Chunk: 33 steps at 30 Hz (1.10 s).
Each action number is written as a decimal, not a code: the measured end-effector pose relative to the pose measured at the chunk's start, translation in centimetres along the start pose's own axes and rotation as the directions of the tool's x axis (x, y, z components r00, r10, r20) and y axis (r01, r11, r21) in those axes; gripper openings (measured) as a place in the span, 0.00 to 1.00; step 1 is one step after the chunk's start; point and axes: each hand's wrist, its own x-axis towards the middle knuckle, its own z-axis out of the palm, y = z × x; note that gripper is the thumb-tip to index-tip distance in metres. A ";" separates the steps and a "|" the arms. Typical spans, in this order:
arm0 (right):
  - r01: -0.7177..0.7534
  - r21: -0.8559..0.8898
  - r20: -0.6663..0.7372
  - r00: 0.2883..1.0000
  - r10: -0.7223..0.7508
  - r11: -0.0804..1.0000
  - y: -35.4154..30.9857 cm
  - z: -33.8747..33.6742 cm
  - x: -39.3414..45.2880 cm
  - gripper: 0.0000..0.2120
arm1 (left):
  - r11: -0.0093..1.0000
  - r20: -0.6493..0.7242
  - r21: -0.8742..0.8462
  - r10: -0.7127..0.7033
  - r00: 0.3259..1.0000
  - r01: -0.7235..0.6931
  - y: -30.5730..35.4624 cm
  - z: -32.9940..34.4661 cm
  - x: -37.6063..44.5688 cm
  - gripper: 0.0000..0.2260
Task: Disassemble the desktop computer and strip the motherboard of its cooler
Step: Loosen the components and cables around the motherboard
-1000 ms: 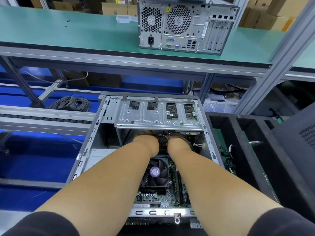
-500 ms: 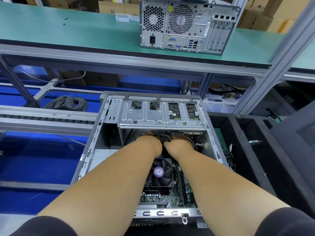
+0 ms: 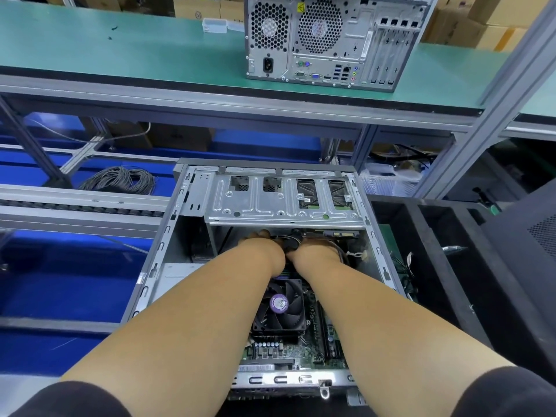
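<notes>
Reaching deep into the open computer case [image 3: 168,260], both hands under its drive cage [image 3: 282,203].

My left hand [image 3: 258,246] and right hand [image 3: 316,251] meet at dark cables [image 3: 290,237]; how my fingers lie I cannot tell. Cooler fan [image 3: 279,308] sits on the motherboard [image 3: 270,352] between my forearms. Another computer [image 3: 331,40] stands on the green counter [image 3: 120,52] beyond.

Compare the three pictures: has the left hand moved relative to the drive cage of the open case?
No. The left hand stays just below the front edge of the drive cage, beside the right hand; only the camera shifted slightly.
</notes>
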 end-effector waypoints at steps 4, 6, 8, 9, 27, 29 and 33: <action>0.006 0.029 0.017 1.000 -0.007 1.000 0.2 0.0 0.4 0.27 | 1.000 -0.010 -0.006 0.010 1.000 -0.010 -0.1 0.0 -0.1 0.35; 0.003 0.009 0.039 0.999 -0.003 1.000 0.2 0.0 0.4 0.28 | 1.000 -0.006 -0.003 0.014 1.000 -0.014 -0.1 -0.1 -0.1 0.36; -0.007 -0.028 0.060 0.998 0.008 1.000 0.1 -0.2 0.3 0.29 | 1.000 -0.002 0.005 0.015 1.000 -0.015 -0.1 -0.1 -0.1 0.36; -0.005 -0.044 0.065 0.998 0.008 0.999 0.0 -0.3 0.3 0.29 | 1.000 -0.002 0.007 0.015 1.000 -0.015 -0.1 -0.1 0.0 0.36; 0.072 0.040 0.046 0.996 -0.074 0.997 0.1 -0.4 -0.2 0.34 | 0.999 0.013 0.015 0.035 0.999 -0.035 0.0 -0.7 -0.5 0.31; 0.091 0.036 -0.003 0.996 -0.091 0.995 0.5 -0.2 -0.5 0.30 | 0.999 0.012 0.024 0.042 0.999 -0.042 0.0 -0.8 -0.8 0.31; 0.108 0.072 -0.098 0.990 -0.101 0.992 0.9 0.5 -1.3 0.22 | 0.996 0.004 0.021 0.088 0.996 -0.088 -0.2 -1.0 -1.6 0.28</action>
